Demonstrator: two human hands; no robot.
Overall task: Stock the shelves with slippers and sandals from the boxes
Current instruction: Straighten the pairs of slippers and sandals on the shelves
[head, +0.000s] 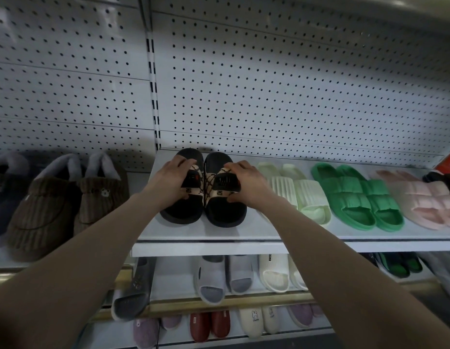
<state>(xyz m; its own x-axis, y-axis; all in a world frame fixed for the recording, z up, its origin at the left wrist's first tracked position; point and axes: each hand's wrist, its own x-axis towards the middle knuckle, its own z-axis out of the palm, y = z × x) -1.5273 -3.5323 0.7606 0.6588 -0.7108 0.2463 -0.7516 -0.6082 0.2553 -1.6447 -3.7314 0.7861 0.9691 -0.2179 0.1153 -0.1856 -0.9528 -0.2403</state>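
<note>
A pegboard (294, 84) fills the upper frame. On the white shelf (218, 234) at centre stands 1 pair of black slides (225, 212) with beige patterned straps, the 2 shoes side by side. Right of it sit pale green slides (304, 195), green slides (355, 200) and pink slides (420, 200). Brown plush slippers (50, 205) stand at left, and grey slides (216, 275) are on the shelf below. Both arms reach in from the bottom corners. The left hand (168, 182) grasps the left strap and the right hand (249, 182) the right strap, fingers curled over, thumbs at the near edge.
</note>
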